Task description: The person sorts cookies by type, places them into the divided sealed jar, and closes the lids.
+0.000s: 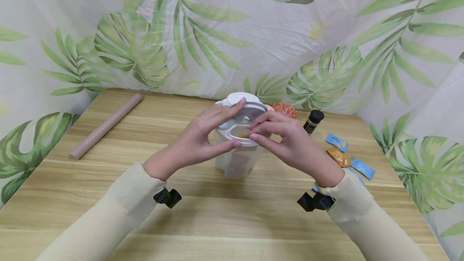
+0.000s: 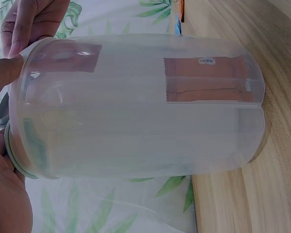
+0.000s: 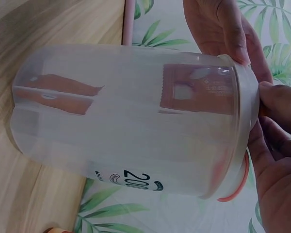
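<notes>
A tall translucent plastic container (image 1: pixel 236 163) with a white lid stands upright on the table. Its grey flap (image 1: pixel 256 110) is raised above an oval opening. My left hand (image 1: pixel 193 134) holds the lid from the left, thumb at the front rim and fingers toward the back. At the opening, my right hand (image 1: pixel 284 130) pinches an orange packet (image 1: pixel 243 136), only a sliver of which shows from above. Through the wall, the right wrist view shows a packet (image 3: pixel 196 90) hanging just under the lid. Another orange-brown packet (image 2: pixel 206 80) lies at the bottom.
Several blue packets (image 1: pixel 363 168) and an orange packet (image 1: pixel 338 157) lie on the right of the table. Behind them stands a small black-capped bottle (image 1: pixel 313 121). A red speckled round thing (image 1: pixel 284 110) is behind the container. A pink rolling pin (image 1: pixel 106 126) lies at the left.
</notes>
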A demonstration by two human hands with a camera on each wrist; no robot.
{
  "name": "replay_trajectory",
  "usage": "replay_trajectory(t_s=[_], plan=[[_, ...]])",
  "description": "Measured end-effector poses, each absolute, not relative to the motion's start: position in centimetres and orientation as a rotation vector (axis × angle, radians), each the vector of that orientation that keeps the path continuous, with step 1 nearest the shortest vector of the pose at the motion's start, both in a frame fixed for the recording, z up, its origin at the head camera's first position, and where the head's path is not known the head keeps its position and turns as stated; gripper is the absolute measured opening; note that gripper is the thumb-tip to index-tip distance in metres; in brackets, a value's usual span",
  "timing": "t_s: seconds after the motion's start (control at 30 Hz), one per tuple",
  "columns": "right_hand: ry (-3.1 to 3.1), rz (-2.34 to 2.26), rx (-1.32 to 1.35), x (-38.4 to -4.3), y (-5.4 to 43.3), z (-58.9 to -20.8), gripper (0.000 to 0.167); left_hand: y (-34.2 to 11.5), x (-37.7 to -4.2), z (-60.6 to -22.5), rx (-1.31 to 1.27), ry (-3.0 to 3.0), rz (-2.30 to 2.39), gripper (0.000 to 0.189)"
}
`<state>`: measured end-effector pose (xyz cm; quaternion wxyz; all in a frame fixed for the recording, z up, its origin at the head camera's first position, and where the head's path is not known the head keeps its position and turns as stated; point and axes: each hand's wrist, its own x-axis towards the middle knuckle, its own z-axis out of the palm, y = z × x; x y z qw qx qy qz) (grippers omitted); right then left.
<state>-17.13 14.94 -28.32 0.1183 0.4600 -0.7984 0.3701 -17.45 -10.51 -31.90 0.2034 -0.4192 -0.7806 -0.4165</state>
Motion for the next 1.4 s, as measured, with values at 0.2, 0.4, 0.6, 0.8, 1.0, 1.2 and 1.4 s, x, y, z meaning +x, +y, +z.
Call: replay_trajectory(t_s=[0.2, 0.4, 0.6, 0.8, 1.0, 1.2, 1.4], plan=[[-2.369, 1.051, 1.340, -17.0, 14.9, -28.2, 0.010, -10.5, -17.5, -31.9, -1.173, -2.171, -1.169, 0.083], [-2.360, 1.036, 1.354, -17.0, 14.9, -28.1, 0.009, -10.5, -17.4, -31.8, -1.169, -2.177, -1.170, 0.083], [-2.343, 0.982, 1.364, -16.8, 15.0, -28.1, 0.011, -10.6, -17.3, -31.9, -1.167, -2.172, -1.168, 0.083], [-2.237, 1.009, 1.381, -16.5, 15.5, -28.3, 0.022, -10.6, -17.5, -31.9, -1.176, -2.170, -1.167, 0.083], [-2.185, 1.143, 1.317, -16.4, 16.6, -28.2, 0.027, -10.7, -17.5, -31.9, -1.177, -2.159, -1.168, 0.083], [-2.156, 1.316, 1.177, -16.4, 19.3, -28.8, 0.016, -10.6, -17.4, -31.7, -1.175, -2.147, -1.175, 0.082], [-2.200, 1.280, 0.985, -16.8, 22.7, -30.3, 0.018, -10.5, -17.4, -31.9, -1.166, -2.160, -1.182, 0.082]])
